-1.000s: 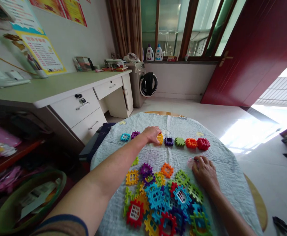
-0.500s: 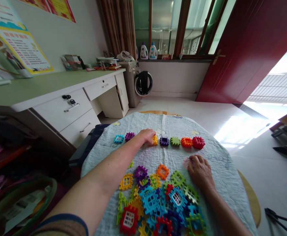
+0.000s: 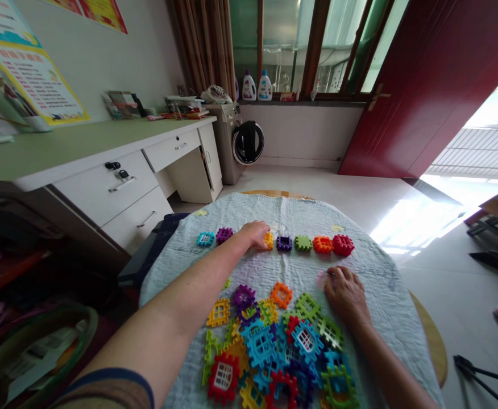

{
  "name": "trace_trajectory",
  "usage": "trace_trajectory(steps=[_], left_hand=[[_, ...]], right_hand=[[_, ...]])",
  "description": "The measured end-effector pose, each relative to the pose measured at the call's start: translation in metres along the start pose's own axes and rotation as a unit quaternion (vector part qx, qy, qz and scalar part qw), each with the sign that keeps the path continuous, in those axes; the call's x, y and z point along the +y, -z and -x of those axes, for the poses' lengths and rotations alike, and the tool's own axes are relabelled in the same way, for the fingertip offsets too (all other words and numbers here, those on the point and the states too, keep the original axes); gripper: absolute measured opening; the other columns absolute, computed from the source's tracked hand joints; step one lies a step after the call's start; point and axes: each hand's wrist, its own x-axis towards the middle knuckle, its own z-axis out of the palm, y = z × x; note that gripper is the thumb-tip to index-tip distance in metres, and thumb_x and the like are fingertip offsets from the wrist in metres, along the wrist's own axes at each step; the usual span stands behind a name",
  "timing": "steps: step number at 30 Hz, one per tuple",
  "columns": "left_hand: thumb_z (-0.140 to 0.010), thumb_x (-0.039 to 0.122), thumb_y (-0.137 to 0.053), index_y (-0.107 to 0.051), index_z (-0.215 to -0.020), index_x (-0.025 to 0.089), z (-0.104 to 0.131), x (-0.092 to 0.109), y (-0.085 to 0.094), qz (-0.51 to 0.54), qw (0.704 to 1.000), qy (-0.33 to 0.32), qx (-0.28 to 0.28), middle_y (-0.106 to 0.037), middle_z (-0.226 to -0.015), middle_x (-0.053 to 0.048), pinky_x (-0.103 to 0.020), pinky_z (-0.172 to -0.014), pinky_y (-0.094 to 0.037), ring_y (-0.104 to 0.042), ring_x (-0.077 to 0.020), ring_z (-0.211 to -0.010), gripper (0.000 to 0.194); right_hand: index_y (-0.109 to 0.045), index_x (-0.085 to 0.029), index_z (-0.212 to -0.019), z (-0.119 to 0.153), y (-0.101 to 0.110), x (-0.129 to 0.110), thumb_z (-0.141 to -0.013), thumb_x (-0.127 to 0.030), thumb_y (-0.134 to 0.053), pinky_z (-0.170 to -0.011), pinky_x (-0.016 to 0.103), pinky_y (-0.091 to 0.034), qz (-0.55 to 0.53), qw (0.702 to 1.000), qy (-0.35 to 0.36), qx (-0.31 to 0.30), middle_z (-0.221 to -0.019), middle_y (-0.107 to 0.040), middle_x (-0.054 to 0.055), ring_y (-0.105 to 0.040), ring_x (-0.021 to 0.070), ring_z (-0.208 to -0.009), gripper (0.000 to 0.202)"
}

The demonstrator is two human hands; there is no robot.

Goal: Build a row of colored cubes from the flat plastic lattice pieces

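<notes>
My left hand (image 3: pixel 256 234) reaches to the row of small blocks at the far part of the table, its fingers closed on a yellow block (image 3: pixel 268 240). To its left are a light blue block (image 3: pixel 205 238) and a purple one (image 3: pixel 224 235). Dark purple (image 3: pixel 284 243), green (image 3: pixel 303 243), orange (image 3: pixel 323 244) and red (image 3: pixel 343 245) blocks stand to its right. My right hand (image 3: pixel 346 292) rests on the cloth with curled fingers; whether anything is under them is hidden. Between my forearms lies a pile of colourful toothed pieces (image 3: pixel 261 344).
A pale blue cloth (image 3: pixel 172 278) covers the round table. A desk with drawers (image 3: pixel 104 193) stands at the left, with a basket (image 3: pixel 89 329) below. A washing machine (image 3: pixel 228 142) is behind, a red door (image 3: pixel 402 96) at the right. A black stand (image 3: pixel 466 363) sits at lower right.
</notes>
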Motion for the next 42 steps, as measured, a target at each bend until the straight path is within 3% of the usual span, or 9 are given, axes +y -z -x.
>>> trace_trajectory(steps=[4, 8, 11, 15, 20, 25, 33, 40, 42], left_hand=[[-0.067, 0.045, -0.075, -0.057, -0.125, 0.018, 0.017, 0.0, 0.003, 0.022, 0.994, -0.034, 0.098, -0.056, -0.129, -0.012, -0.041, -0.102, -0.044, -0.052, -0.0307, -0.121, 0.067], [-0.08, 0.032, -0.065, -0.058, -0.122, 0.016, 0.063, 0.0, -0.003, 0.068, 0.98, -0.072, 0.175, -0.058, -0.126, -0.012, -0.04, -0.107, -0.041, -0.052, -0.0263, -0.119, 0.046], [-0.084, 0.017, -0.055, -0.062, -0.113, 0.02, 0.112, 0.002, -0.023, 0.125, 0.973, -0.066, 0.181, -0.063, -0.116, -0.008, -0.038, -0.105, -0.042, -0.056, -0.0218, -0.111, 0.03], [-0.083, 0.01, -0.048, -0.065, -0.106, 0.021, 0.176, 0.011, -0.064, 0.207, 0.958, -0.006, 0.2, -0.065, -0.107, -0.006, -0.036, -0.098, -0.047, -0.057, -0.0205, -0.104, 0.031], [-0.085, 0.012, -0.047, -0.067, -0.103, 0.024, 0.223, 0.022, -0.101, 0.265, 0.927, 0.061, 0.257, -0.064, -0.107, -0.006, -0.037, -0.097, -0.05, -0.058, -0.021, -0.106, 0.03], [-0.083, 0.016, -0.048, -0.068, -0.101, 0.022, 0.23, 0.023, -0.107, 0.291, 0.898, 0.117, 0.309, -0.062, -0.109, -0.008, -0.04, -0.1, -0.049, -0.057, -0.023, -0.11, 0.027], [-0.082, 0.02, -0.056, -0.066, -0.101, 0.022, 0.232, 0.025, -0.105, 0.297, 0.899, 0.107, 0.303, -0.064, -0.111, -0.007, -0.043, -0.102, -0.047, -0.056, -0.0243, -0.112, 0.022], [-0.07, 0.001, -0.048, -0.062, -0.123, 0.027, 0.222, 0.046, -0.084, 0.266, 0.944, -0.024, 0.193, -0.062, -0.132, -0.002, -0.048, -0.114, -0.035, -0.048, -0.0228, -0.128, 0.061], [-0.069, 0.0, -0.048, -0.062, -0.125, 0.027, 0.216, 0.049, -0.079, 0.264, 0.95, -0.043, 0.158, -0.062, -0.132, -0.001, -0.048, -0.114, -0.035, -0.046, -0.0229, -0.13, 0.064]], right_hand=[[-0.06, -0.021, -0.11, 0.0, 0.003, -0.002, -0.091, -0.028, -0.046, -0.094, 0.04, -0.038, 0.001, 1.0, 0.003, 0.001, -0.115, -0.061, 0.008, -0.054, 0.0242, -0.105, 0.025], [-0.06, -0.021, -0.11, 0.0, 0.001, -0.001, -0.09, -0.029, -0.046, -0.092, 0.038, -0.037, 0.009, 1.0, 0.006, 0.003, -0.114, -0.06, 0.008, -0.053, 0.024, -0.104, 0.026], [-0.06, -0.022, -0.111, -0.001, 0.0, 0.001, -0.089, -0.03, -0.047, -0.09, 0.038, -0.037, 0.013, 1.0, 0.004, 0.001, -0.114, -0.06, 0.008, -0.052, 0.0242, -0.104, 0.027], [-0.06, -0.021, -0.112, -0.001, -0.001, 0.001, -0.09, -0.031, -0.045, -0.09, 0.038, -0.036, 0.014, 1.0, 0.002, -0.005, -0.116, -0.06, 0.009, -0.051, 0.0249, -0.105, 0.028], [-0.06, -0.02, -0.112, 0.0, 0.0, 0.0, -0.09, -0.031, -0.045, -0.09, 0.039, -0.036, 0.016, 1.0, 0.001, -0.008, -0.117, -0.06, 0.01, -0.051, 0.0258, -0.106, 0.029], [-0.06, -0.019, -0.114, -0.001, 0.0, 0.0, -0.091, -0.032, -0.044, -0.092, 0.039, -0.036, 0.022, 1.0, 0.001, -0.01, -0.118, -0.06, 0.01, -0.051, 0.0254, -0.106, 0.031], [-0.061, -0.02, -0.112, -0.001, -0.001, 0.0, -0.091, -0.033, -0.044, -0.092, 0.039, -0.037, 0.017, 1.0, -0.002, -0.007, -0.117, -0.06, 0.01, -0.051, 0.0253, -0.106, 0.03], [-0.061, -0.019, -0.112, -0.001, 0.0, 0.0, -0.09, -0.031, -0.045, -0.091, 0.039, -0.037, 0.02, 1.0, 0.006, 0.001, -0.115, -0.06, 0.01, -0.051, 0.0251, -0.104, 0.03], [-0.061, -0.019, -0.112, -0.001, 0.0, 0.001, -0.09, -0.031, -0.046, -0.091, 0.039, -0.037, 0.02, 1.0, 0.006, 0.001, -0.115, -0.06, 0.01, -0.051, 0.0252, -0.104, 0.03]])
